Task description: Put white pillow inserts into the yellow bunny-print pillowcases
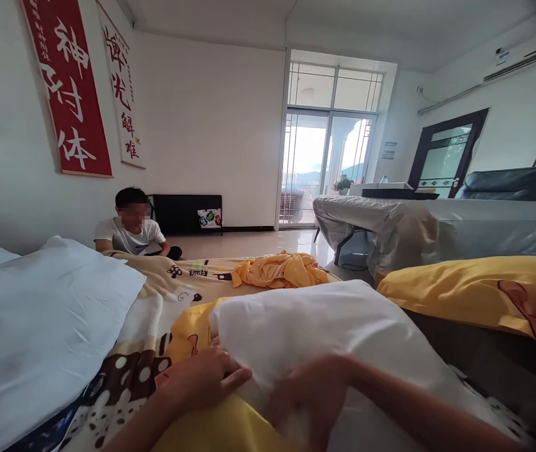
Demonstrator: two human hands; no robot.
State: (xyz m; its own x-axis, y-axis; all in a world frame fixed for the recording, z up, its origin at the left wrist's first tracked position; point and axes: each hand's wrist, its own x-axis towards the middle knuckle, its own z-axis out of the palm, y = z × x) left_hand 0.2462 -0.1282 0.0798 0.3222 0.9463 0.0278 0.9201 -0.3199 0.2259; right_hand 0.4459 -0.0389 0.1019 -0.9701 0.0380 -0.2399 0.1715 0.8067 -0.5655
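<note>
A white pillow (305, 320) lies in front of me, partly over a yellow printed pillowcase (237, 427). At the pillow's left edge, my left hand (204, 380) is closed on the pillowcase's cloth, thumb pointing right and fingertips mostly hidden. My right hand (312, 392) is on the pillow's near side, beside the yellow cloth. Motion blurs it, so its grip cannot be made out. Beneath the pillow and case spreads a patterned blanket (140, 314) in beige, brown and white.
Another white pillow (46, 333) lies at left. A crumpled yellow cloth (282, 270) sits at the blanket's far edge. At right is a yellow-covered pillow (475, 289). A person (131, 229) sits beyond the blanket. A plastic-covered desk (437, 226) stands behind.
</note>
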